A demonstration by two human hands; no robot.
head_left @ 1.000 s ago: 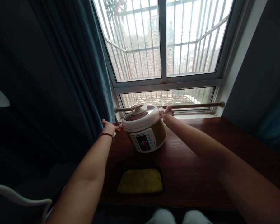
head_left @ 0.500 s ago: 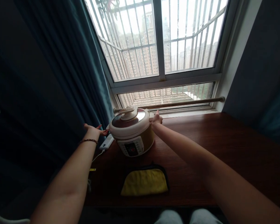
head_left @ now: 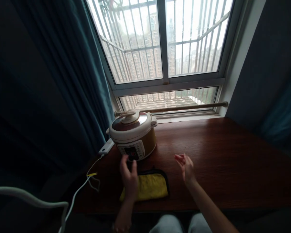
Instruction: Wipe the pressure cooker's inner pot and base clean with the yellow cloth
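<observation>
A white and gold electric pressure cooker [head_left: 149, 142] with a glassy lid and a front control panel stands upright at the left of the wooden table, by the window. My left hand [head_left: 129, 176], slightly blurred, hovers in front of the cooker over a folded yellow cloth [head_left: 154, 187] with black edging, hiding part of it. Its thumb and fingers are apart and hold nothing. To the right of the cloth, my right hand [head_left: 187, 166] is in the air above the table with fingers loosely extended, empty. Neither hand touches the cooker.
Left of the cooker lies a white power strip [head_left: 106, 147] with a white cord [head_left: 75, 195] running toward me, a yellow tie [head_left: 92, 174] on it. Blue curtains [head_left: 87, 81] hang at the left. A barred window [head_left: 165, 48] rises behind the brown table [head_left: 208, 145].
Both hands have left the cooker's side handles and drawn back toward me. My left hand is now over the yellow cloth, my right hand beside it. The cooker stays in place.
</observation>
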